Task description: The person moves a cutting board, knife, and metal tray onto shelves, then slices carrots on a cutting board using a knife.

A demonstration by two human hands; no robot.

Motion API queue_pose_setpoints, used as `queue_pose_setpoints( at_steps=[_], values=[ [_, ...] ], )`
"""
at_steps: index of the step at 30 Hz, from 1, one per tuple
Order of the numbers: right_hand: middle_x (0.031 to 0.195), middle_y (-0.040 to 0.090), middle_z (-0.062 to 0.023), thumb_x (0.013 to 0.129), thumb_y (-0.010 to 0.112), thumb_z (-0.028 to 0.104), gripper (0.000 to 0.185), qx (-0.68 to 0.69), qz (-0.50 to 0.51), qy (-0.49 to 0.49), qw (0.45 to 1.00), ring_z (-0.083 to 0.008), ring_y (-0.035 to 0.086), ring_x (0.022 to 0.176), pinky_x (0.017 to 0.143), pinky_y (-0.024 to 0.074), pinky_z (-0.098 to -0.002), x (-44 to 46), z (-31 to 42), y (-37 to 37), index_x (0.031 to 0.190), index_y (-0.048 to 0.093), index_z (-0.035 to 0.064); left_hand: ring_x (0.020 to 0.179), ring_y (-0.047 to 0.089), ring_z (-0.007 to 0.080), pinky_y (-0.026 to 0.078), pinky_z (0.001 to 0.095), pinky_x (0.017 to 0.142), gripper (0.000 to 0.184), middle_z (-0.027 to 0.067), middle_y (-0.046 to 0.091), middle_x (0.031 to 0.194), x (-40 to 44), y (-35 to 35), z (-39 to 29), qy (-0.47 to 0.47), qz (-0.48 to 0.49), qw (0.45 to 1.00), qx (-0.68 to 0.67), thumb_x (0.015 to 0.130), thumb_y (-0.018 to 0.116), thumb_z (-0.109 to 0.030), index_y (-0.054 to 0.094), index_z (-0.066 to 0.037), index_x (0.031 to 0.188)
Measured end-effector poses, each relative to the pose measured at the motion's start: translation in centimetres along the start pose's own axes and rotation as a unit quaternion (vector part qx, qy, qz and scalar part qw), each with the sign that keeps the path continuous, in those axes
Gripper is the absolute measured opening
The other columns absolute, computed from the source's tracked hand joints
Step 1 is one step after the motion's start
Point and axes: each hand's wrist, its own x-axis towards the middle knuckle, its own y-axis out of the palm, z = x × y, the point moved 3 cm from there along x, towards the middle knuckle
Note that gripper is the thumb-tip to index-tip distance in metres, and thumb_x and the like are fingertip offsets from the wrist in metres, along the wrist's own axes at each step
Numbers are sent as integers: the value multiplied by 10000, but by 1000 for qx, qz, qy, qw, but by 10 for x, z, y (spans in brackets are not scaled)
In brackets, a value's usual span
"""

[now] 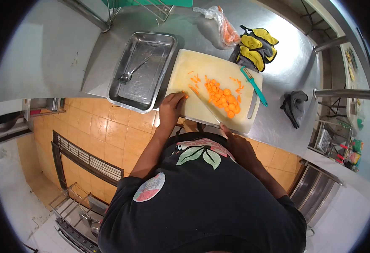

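My left hand (pixel 172 109) is at the near left edge of the white cutting board (pixel 218 63), its fingers closed on a small carrot piece (pixel 185 96) that mostly hides under them. In my right hand (pixel 239 146), at the board's near edge, is the handle of a knife (pixel 210 109). The blade slants across the board toward the far left, its tip beside a few carrot strips. Right of the blade lies a heap of carrot slices (pixel 223 99). Orange scraps (pixel 195 79) are scattered farther up the board.
A metal tray (pixel 116 90) with a spoon (pixel 128 76) stands left of the board. A teal-handled peeler (pixel 256 87) lies over the right edge. Behind are a plastic bag of carrots (pixel 227 30) and yellow-grey gloves (pixel 256 46); a grey cloth item (pixel 295 109) sits right.
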Motion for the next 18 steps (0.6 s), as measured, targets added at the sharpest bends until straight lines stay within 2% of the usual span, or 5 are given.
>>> queue_pose_setpoints(
  at_steps=[4, 10, 18],
  values=[
    [761, 604, -213, 930, 533, 123, 674, 0, -52, -1, 999, -396, 634, 657, 592, 496, -510, 3, -2, 4, 1530, 244, 229, 916, 670, 311, 538, 382, 804, 217, 117, 718, 1007, 12, 3, -2, 50, 2, 999, 11, 805, 718, -35, 707, -54, 1021],
    [767, 612, -197, 942, 528, 127, 676, 13, -17, 38, 999, -388, 637, 660, 603, 501, -511, -2, 13, 4, 1539, 231, 238, 954, 650, 309, 534, 390, 817, 264, 109, 689, 1089, 23, 8, -5, 77, -5, 997, 22, 771, 761, -61, 702, -53, 1029],
    [780, 612, -187, 943, 510, 82, 697, -19, 21, 49, 998, -378, 649, 671, 604, 513, -487, -1, 21, 3, 1547, 212, 263, 902, 655, 308, 539, 387, 789, 257, 103, 701, 1022, 23, 10, 3, 63, 11, 998, 21, 765, 768, -66, 708, -51, 1015]
  ],
)
